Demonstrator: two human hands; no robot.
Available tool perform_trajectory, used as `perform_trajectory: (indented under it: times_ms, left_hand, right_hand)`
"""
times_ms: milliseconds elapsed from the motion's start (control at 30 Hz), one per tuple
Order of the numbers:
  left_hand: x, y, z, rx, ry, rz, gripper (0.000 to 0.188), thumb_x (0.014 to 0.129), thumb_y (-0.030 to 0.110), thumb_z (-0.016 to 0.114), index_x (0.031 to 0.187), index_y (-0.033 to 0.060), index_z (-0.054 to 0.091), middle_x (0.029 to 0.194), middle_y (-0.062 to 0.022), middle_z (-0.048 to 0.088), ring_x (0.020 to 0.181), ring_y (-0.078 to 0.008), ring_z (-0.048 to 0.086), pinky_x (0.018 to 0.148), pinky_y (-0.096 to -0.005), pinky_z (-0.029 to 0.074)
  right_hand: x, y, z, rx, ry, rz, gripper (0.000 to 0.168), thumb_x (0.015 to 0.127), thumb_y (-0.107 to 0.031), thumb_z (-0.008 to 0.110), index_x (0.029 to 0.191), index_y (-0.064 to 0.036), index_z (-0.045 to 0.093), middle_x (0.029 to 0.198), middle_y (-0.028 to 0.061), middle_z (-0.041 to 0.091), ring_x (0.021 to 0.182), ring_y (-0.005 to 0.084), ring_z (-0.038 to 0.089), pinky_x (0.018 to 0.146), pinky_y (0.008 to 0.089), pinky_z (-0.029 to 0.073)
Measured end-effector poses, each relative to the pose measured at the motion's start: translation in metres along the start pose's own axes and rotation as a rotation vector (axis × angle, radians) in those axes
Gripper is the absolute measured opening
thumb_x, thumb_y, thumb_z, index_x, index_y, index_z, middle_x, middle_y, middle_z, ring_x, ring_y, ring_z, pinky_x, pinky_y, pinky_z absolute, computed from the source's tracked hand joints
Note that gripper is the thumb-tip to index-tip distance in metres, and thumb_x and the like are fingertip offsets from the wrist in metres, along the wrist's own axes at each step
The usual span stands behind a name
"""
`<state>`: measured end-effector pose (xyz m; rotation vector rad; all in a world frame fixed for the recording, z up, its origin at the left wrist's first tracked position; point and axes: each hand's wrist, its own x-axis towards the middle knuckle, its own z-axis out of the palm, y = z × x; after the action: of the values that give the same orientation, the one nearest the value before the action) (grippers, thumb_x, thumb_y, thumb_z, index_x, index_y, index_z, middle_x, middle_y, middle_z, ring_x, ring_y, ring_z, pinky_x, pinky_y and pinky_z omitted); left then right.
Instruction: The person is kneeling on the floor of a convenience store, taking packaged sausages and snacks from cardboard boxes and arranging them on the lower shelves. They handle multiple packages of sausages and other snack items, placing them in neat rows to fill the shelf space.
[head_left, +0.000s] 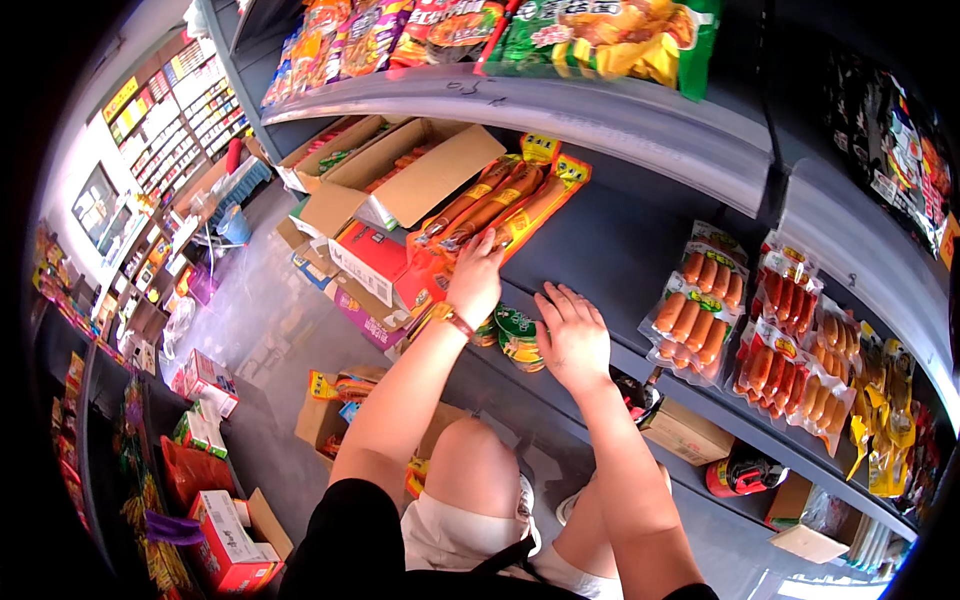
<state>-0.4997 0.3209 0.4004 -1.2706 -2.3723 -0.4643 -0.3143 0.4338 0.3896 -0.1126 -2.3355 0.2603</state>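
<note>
My left hand (477, 283) rests on the near end of several long sausages in orange-and-yellow packs (495, 199), laid side by side on the dark shelf (607, 247). Its fingers are stretched out; I see no grip around a pack. To the right, my right hand (576, 334) is over the shelf's front edge, fingers spread, holding nothing. Whether it touches the shelf I cannot tell. Left of the sausages stands an open cardboard box (442, 176) with more packs inside. Round green-lidded tubs (517, 330) show below the shelf edge, between my hands.
Vacuum-packed sausages (694, 307) lie farther right along the shelf. An upper shelf with a clear front strip (525, 101) overhangs, bearing snack bags (600, 34). An open carton (322, 420) of packs stands on the floor by my knee. More boxes (232, 540) line the aisle's left.
</note>
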Motion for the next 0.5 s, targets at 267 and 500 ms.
perform_trajectory:
  times_ms: [267, 500]
  left_hand:
    - [-0.026, 0.039, -0.014, -0.052, 0.31, -0.091, 0.035, 0.096, 0.016, 0.051, 0.127, 0.0003, 0.057, 0.144, -0.0183, 0.047, 0.134, -0.0385, 0.042, 0.112, -0.0558, 0.03]
    - [-0.24, 0.005, -0.027, -0.305, 0.287, -0.24, 0.049, 0.071, -0.007, 0.058, 0.119, 0.0029, 0.058, 0.123, -0.0156, 0.058, 0.119, -0.0359, 0.053, 0.101, -0.0433, 0.043]
  right_hand:
    - [-0.001, 0.0, 0.002, -0.035, -0.054, -0.053, 0.038, 0.083, -0.014, 0.064, 0.12, -0.008, 0.063, 0.131, 0.0099, 0.061, 0.121, 0.0285, 0.057, 0.106, 0.0441, 0.042]
    - [-0.001, -0.003, -0.006, -0.101, -0.049, -0.103, 0.038, 0.088, -0.012, 0.061, 0.125, -0.007, 0.062, 0.134, 0.0101, 0.06, 0.123, 0.03, 0.056, 0.104, 0.0423, 0.044]
